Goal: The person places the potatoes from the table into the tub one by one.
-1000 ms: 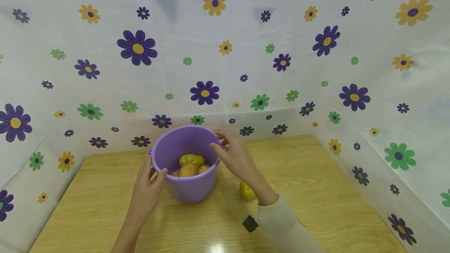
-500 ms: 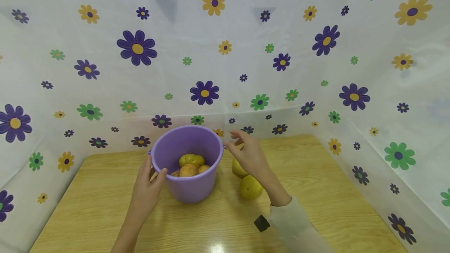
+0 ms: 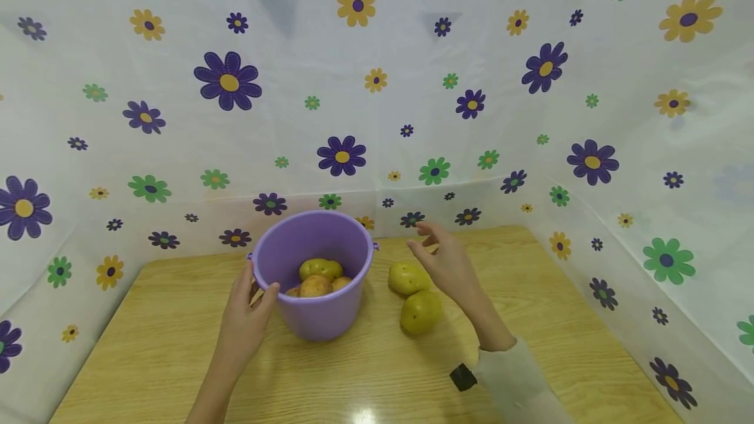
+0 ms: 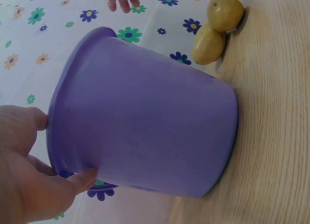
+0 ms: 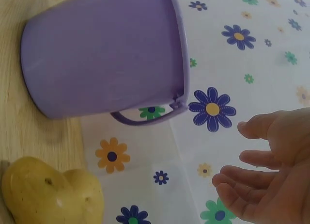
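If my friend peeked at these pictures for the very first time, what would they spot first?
Probably the big purple bucket on the wooden table, with potatoes inside and the left hand gripping its rim. Next might come the two yellow potatoes to its right, with the right hand near them, holding nothing. Behind everything, the white cloth covered in purple, green and yellow flowers is hard to miss too!

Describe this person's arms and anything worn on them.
A pale greyish sleeve reaches the right wrist, with a small black block beside it. The left forearm shows no sleeve. No gloves or rings show on the left grip or right grip.
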`<state>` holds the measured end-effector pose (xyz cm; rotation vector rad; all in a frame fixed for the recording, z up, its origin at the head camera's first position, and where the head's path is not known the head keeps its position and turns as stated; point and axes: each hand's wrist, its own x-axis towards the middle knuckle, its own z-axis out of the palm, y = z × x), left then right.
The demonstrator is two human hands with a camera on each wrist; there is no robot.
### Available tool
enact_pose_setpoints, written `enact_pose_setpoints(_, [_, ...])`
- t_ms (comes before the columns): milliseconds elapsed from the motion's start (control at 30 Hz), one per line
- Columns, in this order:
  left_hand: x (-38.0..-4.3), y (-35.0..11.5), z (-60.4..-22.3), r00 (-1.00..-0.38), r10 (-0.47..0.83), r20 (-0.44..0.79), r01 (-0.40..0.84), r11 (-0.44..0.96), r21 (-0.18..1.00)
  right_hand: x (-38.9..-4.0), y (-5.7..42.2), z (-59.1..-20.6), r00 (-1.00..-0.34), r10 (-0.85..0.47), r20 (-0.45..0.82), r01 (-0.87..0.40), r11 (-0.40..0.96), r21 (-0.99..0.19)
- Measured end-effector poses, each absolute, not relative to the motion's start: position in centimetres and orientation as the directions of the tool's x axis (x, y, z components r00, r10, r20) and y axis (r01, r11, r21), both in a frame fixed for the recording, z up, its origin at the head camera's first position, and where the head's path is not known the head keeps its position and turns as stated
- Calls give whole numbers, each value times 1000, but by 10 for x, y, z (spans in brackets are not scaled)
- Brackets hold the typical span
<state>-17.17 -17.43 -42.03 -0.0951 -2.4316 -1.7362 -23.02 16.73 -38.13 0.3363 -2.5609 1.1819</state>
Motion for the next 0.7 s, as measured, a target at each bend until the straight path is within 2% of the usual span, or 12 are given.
enact_pose_setpoints(700, [-172,-175,-420,-985,-29,170,152,322,934,-223,212,-397,-914,-44,404,-324,678,-659])
